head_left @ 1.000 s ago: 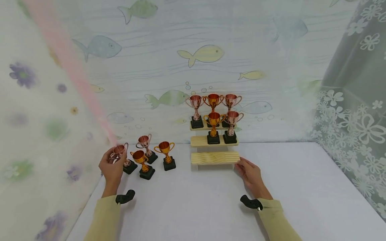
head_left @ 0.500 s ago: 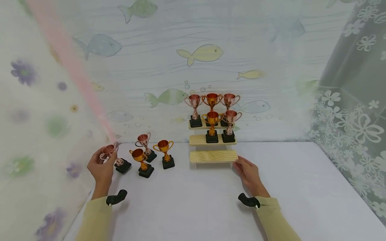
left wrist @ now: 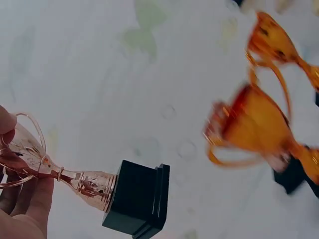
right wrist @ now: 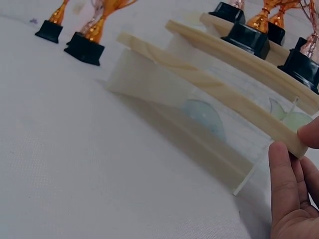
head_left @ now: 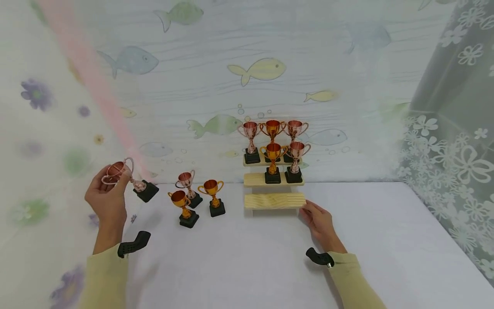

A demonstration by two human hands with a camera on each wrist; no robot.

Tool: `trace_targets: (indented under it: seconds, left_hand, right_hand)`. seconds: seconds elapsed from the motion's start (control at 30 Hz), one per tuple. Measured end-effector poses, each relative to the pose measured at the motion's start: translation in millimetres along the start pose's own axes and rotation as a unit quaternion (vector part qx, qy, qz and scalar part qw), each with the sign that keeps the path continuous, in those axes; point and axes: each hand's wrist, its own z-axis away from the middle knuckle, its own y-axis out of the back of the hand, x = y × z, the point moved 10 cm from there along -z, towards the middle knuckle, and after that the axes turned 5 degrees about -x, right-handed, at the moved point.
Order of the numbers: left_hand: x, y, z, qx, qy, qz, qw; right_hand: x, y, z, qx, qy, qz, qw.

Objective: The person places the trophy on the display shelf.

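Head view, left hand: fingers and thumb of the left hand (head_left: 106,197) pinch the cup of a rose-gold trophy (left wrist: 97,188), held above the bench (head_left: 247,262).
Held trophy: tilted, its black base (head_left: 146,191) pointing away from the left hand and toward the right hand's side.
Right hand: thumb and fingers of the right hand (head_left: 319,221) pinch the nearest end of the lowest wooden tier (head_left: 275,201).
Bench trophies: three stand between the hands, nearer the left, namely a rear rose-gold cup (head_left: 186,179), a front gold cup (head_left: 179,198) and a second gold cup (head_left: 211,187) toward the right hand.
Display stand: just inward of the right hand; three trophies line its top tier (head_left: 247,164), farthest from the hands, with two on the middle tier (head_left: 254,180).
Backdrop: a fish-print wall covering (head_left: 266,68) beyond both hands; a floral sheer curtain (head_left: 455,128) past the right hand.
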Motion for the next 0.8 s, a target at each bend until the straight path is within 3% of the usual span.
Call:
trace_targets:
  seconds: [0.17,0.33,0.47,0.57,0.8]
  left_hand:
    - [27.2,-53.4,-0.6,-0.052,-0.003,0.075,0.9958]
    - [33.0,-116.0,10.8,-0.138,-0.019,0.066,0.9881]
    - [17.6,-162.5,27.8,-0.22,-0.009,0.049,0.9741]
    - [0.0,-189.5,44.7,-0.274,0.007,0.029,0.9614]
    - [-42.2,-230.5,81.4,-0.349,0.041,-0.053,0.9346]
  right_hand:
    - [0.5,-0.8,-1.2,0.0,0.004,-0.002,1.0]
    - [-2.2,-0.3,-1.0,-0.001,0.008,-0.001,1.0]
    - [-3.3,0.1,0.8,0.0,0.007,0.001,1.0]
    - [-3.0,0.4,1.8,0.0,0.006,0.005,1.0]
    - [-2.0,-1.6,2.0,-0.01,0.007,0.006,1.0]
